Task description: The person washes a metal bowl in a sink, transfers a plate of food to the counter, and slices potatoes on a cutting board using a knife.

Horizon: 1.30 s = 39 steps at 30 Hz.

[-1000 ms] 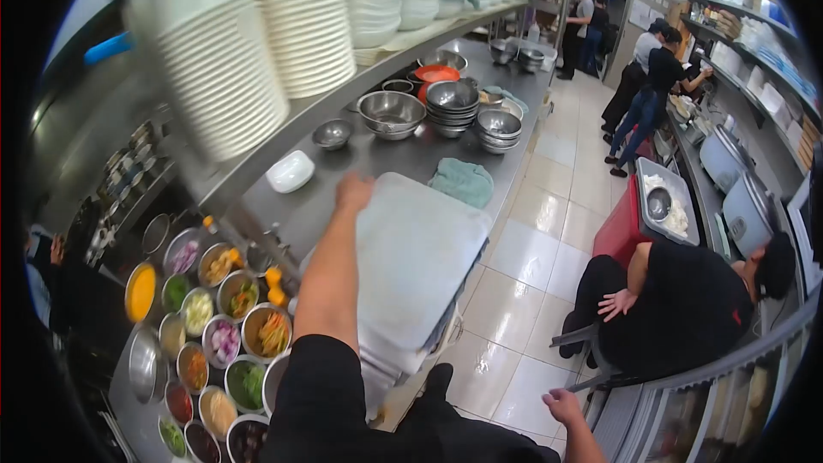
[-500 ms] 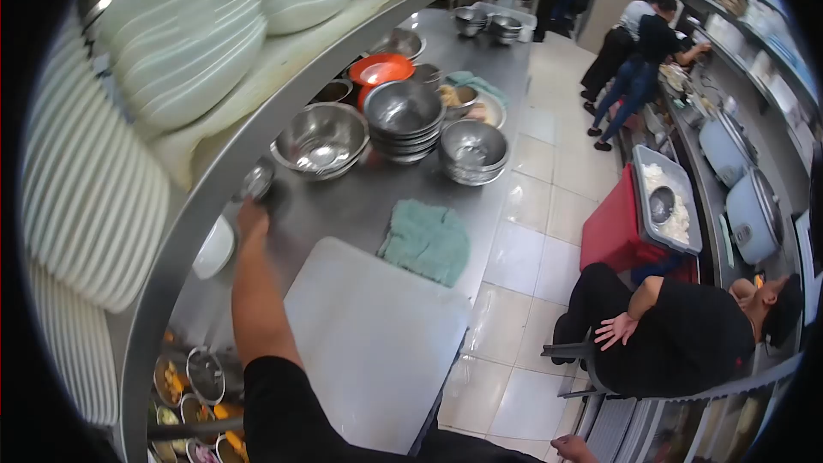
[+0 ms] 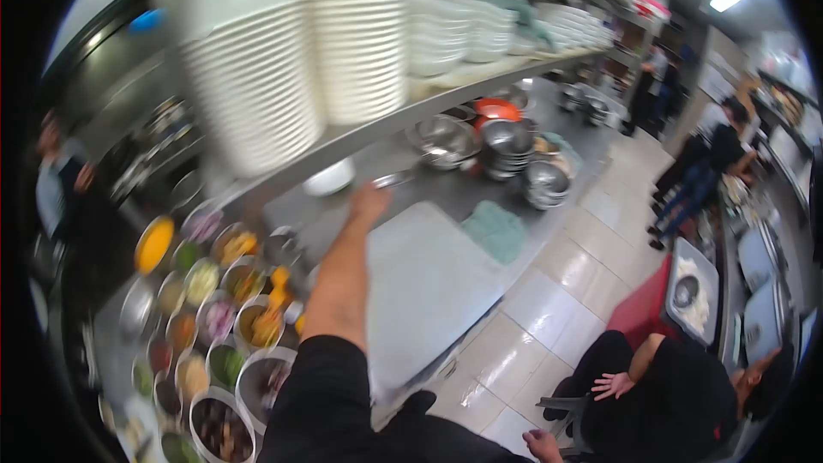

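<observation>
My left hand (image 3: 370, 201) reaches out over the steel counter (image 3: 343, 221), its fingers closed on a small shiny metal bowl (image 3: 394, 179). Blur hides the finer detail of that bowl. Just left of this hand lies a white dish (image 3: 330, 178) under the shelf edge. Below and to the right is a white cutting board (image 3: 433, 279), with a folded green cloth (image 3: 495, 231) beyond its right corner. Low in the view, my right hand (image 3: 542, 445) hangs near my body with curled fingers; I see nothing in it.
Stacked white plates (image 3: 257, 90) fill the shelf above. Metal bowls (image 3: 506, 147) and an orange bowl (image 3: 497, 109) stand farther along the counter. Several food containers (image 3: 219, 321) crowd the left. A seated person (image 3: 656, 403) is at right, near a red bin (image 3: 641, 300); others stand farther back.
The view has swung left, bringing more food containers and plate stacks into sight. My left hand still holds the metal bowl, now nearer the cutting board and right of the white dish.
</observation>
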Each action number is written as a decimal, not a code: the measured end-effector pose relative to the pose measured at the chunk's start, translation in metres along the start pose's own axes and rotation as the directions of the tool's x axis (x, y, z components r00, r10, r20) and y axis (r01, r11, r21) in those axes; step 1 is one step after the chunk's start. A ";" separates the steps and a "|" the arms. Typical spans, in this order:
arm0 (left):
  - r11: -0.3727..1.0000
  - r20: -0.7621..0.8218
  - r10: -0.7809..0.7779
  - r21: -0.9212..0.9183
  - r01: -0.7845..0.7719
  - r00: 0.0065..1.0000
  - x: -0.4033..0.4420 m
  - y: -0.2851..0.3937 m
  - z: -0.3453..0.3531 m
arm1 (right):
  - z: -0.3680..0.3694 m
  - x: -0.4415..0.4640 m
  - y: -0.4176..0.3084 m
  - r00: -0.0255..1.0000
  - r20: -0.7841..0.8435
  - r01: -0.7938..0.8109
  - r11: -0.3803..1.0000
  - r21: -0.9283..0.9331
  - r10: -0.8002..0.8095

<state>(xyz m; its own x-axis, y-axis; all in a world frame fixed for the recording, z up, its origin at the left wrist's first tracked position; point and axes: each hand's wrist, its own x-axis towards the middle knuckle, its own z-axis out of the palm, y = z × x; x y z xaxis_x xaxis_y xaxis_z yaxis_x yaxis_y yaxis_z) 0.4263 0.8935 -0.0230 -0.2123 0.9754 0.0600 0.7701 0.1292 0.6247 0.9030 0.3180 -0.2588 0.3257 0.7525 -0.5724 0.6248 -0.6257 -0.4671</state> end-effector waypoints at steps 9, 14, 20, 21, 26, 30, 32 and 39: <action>0.825 0.071 0.563 -0.101 -0.555 0.824 -0.331 0.007 -0.160 | 0.016 -0.053 -0.134 0.921 0.067 0.308 0.825 0.474 -0.383; 0.774 0.230 0.633 -0.207 -0.598 0.739 -0.500 -0.056 -0.204 | 0.024 -0.192 -0.217 0.797 0.139 0.182 0.454 0.872 -0.588; 0.820 0.243 0.553 -0.331 -0.467 0.797 -0.692 -0.212 -0.295 | 0.134 -0.335 -0.269 0.469 0.457 0.028 0.531 0.847 -0.755; 0.828 0.156 0.512 -0.350 -0.437 0.845 -0.732 -0.246 -0.322 | 0.172 -0.359 -0.279 0.495 0.483 0.031 0.571 0.820 -0.722; 0.732 -0.130 -0.147 -0.681 0.020 0.981 -0.918 -0.384 -0.457 | 0.343 -0.520 -0.383 0.194 0.704 0.072 0.725 0.684 -0.683; 0.555 -0.070 -0.363 -0.817 0.155 0.929 -0.985 -0.463 -0.543 | 0.433 -0.664 -0.451 0.047 0.747 0.259 0.730 0.632 -0.664; 0.510 -0.076 -0.418 -0.844 0.165 0.905 -1.010 -0.498 -0.574 | 0.472 -0.705 -0.470 0.039 0.755 0.318 0.724 0.612 -0.655; 0.587 -0.146 -0.421 -0.796 0.146 0.895 -1.068 -0.635 -0.691 | 0.623 -0.802 -0.556 -0.136 0.782 0.326 0.718 0.615 -0.608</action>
<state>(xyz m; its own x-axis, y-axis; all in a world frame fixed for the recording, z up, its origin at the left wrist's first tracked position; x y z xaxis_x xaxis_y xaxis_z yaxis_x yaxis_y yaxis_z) -0.2516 -0.3542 0.0546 -0.6019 0.7928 -0.0955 -0.0576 0.0761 0.9954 -0.1478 -0.0652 0.0401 -0.9793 0.1175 -0.1649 0.1179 -0.3307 -0.9363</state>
